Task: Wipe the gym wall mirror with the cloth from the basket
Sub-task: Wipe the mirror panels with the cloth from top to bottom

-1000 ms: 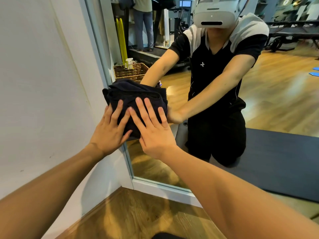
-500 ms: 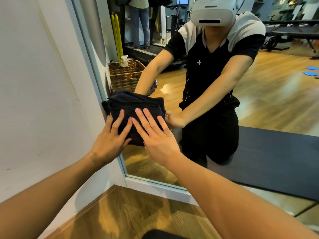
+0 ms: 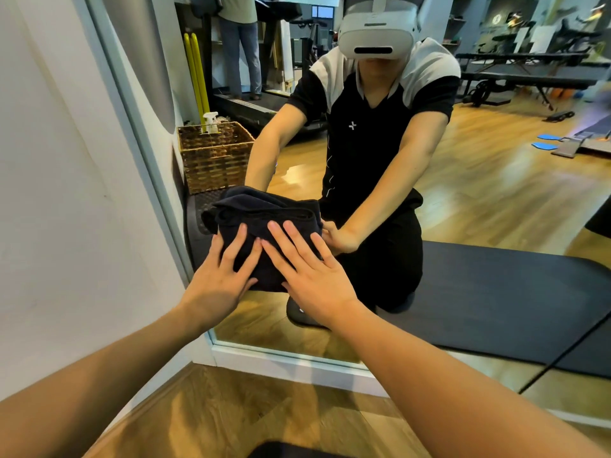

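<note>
A folded dark cloth lies flat against the wall mirror, low down near its left edge. My left hand presses on the cloth's lower left with straight, spread fingers. My right hand presses on its lower right the same way, next to the left hand. Both palms hang partly below the cloth. A woven basket with a spray bottle in it shows only as a reflection in the mirror.
A white wall borders the mirror's pale frame on the left. Wooden floor runs up to the mirror's white bottom rail. The reflection shows a kneeling person, a dark mat and gym machines.
Both hands have slid the cloth down the mirror, closer to its bottom rail. The view has tilted, so the reflected basket now shows whole above the cloth.
</note>
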The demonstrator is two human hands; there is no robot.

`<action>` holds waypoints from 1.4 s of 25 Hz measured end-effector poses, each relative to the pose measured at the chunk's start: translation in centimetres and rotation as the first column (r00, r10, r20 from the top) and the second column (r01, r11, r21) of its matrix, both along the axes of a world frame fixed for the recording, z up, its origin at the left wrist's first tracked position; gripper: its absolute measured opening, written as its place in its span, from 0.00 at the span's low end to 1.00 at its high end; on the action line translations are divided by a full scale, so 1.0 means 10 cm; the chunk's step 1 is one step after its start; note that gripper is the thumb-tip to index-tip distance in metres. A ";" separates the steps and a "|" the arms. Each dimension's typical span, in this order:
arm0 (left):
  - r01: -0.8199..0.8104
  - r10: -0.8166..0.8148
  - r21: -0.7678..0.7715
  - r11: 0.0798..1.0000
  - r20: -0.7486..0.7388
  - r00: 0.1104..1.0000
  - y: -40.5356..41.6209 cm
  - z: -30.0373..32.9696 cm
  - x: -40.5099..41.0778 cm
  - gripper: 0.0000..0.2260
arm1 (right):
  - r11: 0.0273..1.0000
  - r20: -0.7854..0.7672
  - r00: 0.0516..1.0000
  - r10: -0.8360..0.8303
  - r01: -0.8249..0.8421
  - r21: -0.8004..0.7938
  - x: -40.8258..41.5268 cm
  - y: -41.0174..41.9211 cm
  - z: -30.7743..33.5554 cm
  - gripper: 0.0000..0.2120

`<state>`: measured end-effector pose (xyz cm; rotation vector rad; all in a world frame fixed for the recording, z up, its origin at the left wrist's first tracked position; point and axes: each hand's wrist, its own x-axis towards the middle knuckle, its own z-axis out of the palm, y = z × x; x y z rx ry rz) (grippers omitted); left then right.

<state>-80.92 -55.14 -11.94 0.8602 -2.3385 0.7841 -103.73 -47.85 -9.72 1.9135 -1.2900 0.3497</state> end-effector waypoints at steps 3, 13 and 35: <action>0.026 -0.025 0.040 0.999 -0.027 0.999 0.04 -0.10 -0.19 0.36 | 1.000 -0.030 0.999 -0.020 0.020 -0.023 -0.23 0.12 -0.01 0.44; 0.157 -0.158 -0.019 0.987 -0.052 0.986 0.46 -0.21 -1.40 0.39 | 0.995 -0.113 0.988 -0.102 0.099 -0.035 -1.40 0.62 -0.08 0.42; 0.335 -0.343 -0.076 0.939 -0.155 0.926 1.44 -0.50 -4.28 0.31 | 0.933 -0.212 0.909 -0.360 0.352 -0.076 -4.13 1.91 -0.36 0.40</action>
